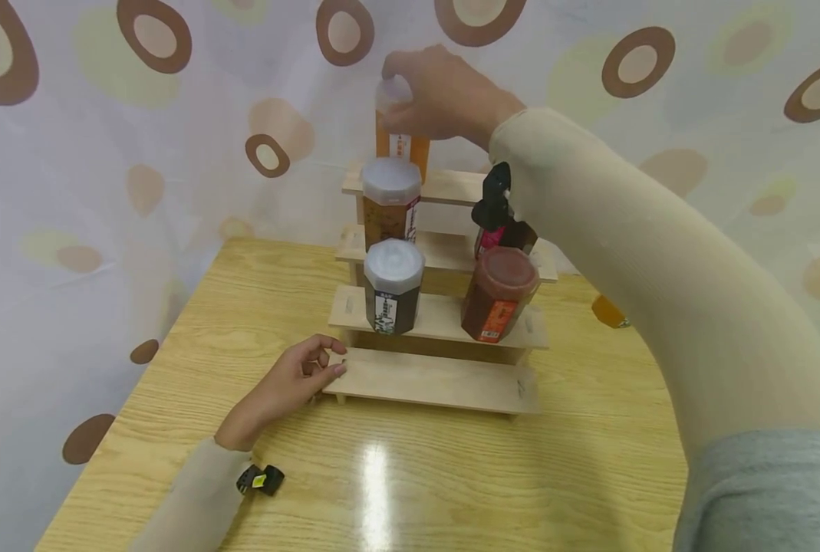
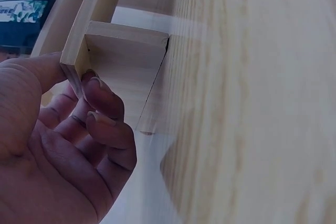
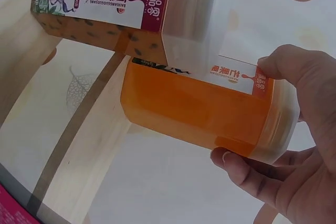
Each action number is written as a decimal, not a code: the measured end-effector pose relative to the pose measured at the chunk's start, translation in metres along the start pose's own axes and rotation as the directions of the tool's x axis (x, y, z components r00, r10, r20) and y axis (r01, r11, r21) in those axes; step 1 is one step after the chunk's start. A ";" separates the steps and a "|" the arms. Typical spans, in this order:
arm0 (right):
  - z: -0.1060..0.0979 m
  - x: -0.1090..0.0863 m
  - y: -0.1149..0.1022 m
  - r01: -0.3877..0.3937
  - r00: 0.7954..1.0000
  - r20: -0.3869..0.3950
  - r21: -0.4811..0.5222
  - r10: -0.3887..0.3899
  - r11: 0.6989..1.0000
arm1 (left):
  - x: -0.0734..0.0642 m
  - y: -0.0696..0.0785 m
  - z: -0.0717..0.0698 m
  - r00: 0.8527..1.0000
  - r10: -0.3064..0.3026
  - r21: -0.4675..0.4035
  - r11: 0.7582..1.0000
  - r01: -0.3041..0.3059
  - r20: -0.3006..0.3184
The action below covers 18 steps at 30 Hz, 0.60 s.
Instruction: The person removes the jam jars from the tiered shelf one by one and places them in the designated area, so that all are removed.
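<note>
My right hand (image 1: 444,96) grips an orange jar (image 3: 194,108) around its clear lid. The jar stands at the left of the top step of a wooden stepped rack (image 1: 437,379); in the right wrist view thumb and fingers lie on opposite sides of the lid. At the rack's lowest step, my left hand (image 1: 288,379) pinches the left end of the board, thumb on one face and fingertips behind the edge. Below the orange jar stand a brown seeded jar (image 1: 385,218) and a dark jar (image 1: 392,295) with a whitish lid.
A reddish-brown jar (image 1: 499,295) stands on the right of the second step. Behind it, a jar with a pink label (image 1: 489,241) is partly hidden by the right wrist. Another orange jar (image 1: 608,313) shows beside the right sleeve. A patterned curtain (image 1: 195,153) hangs behind the table (image 1: 299,475).
</note>
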State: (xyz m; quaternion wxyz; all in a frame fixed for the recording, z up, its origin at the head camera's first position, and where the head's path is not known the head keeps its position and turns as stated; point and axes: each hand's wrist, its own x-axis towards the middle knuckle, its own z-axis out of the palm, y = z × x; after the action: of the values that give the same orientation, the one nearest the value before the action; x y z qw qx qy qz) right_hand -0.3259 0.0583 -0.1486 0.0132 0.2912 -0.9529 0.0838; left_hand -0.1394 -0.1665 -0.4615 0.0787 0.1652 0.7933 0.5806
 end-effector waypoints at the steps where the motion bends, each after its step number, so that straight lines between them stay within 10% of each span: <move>1: 0.000 0.000 0.000 0.000 1.000 -0.007 0.003 0.000 1.000 | 0.000 0.000 0.000 1.000 0.001 0.002 1.000 -0.001 0.001; 18: -0.025 -0.011 0.018 -0.053 0.984 -0.171 -0.006 0.051 0.999 | -0.001 0.000 0.002 1.000 -0.010 0.003 1.000 0.010 -0.006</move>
State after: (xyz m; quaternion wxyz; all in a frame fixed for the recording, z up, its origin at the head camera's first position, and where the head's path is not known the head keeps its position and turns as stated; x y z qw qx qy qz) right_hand -0.3274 0.0834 -0.1275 0.0941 0.2580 -0.9559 0.1037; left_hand -0.1384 -0.1653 -0.4624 0.0789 0.1593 0.7954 0.5795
